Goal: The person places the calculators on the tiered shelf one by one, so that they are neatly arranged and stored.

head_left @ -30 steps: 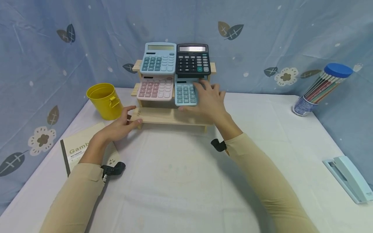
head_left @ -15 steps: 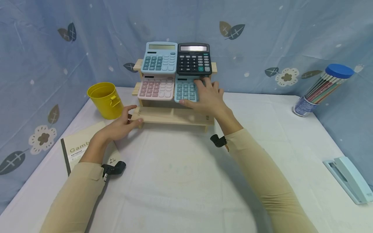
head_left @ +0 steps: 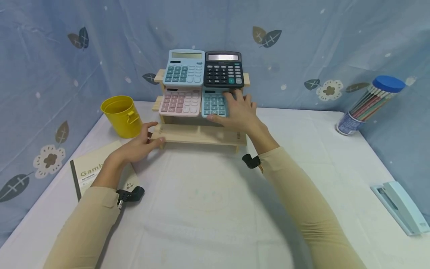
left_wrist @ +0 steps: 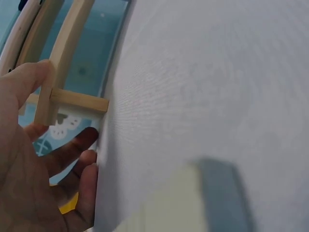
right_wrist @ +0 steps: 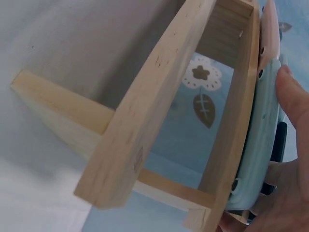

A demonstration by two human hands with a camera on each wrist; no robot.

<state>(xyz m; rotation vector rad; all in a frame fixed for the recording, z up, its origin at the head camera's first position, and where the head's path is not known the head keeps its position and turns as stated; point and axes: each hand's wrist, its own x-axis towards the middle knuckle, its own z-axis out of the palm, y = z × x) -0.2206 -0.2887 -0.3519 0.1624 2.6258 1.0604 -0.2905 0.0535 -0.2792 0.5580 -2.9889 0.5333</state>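
A stepped wooden rack (head_left: pixel 198 133) carries calculators on its two upper tiers. My right hand (head_left: pixel 240 114) grips the teal calculator (head_left: pixel 214 105) on the middle tier, thumb at its lower front edge and fingers over its right side. In the right wrist view, the teal calculator (right_wrist: pixel 260 130) lies against the tier's board. Beside it is a pink calculator (head_left: pixel 179 103). Above them lie a light blue calculator (head_left: pixel 183 69) and a black calculator (head_left: pixel 223 71). My left hand (head_left: pixel 134 147) holds the left end of the lowest board, its thumb on the front edge in the left wrist view.
A yellow bucket (head_left: pixel 122 119) stands left of the rack, behind a notebook (head_left: pixel 92 164) partly under my left forearm. At the right are a tub of pencils (head_left: pixel 367 106) with a blue lid and a light blue stapler (head_left: pixel 401 207). Patterned cloth (head_left: pixel 289 56) hangs behind.
My right hand has shifted the teal calculator slightly up and back onto the middle tier, then stayed nearly still. The left hand keeps its place on the rack.
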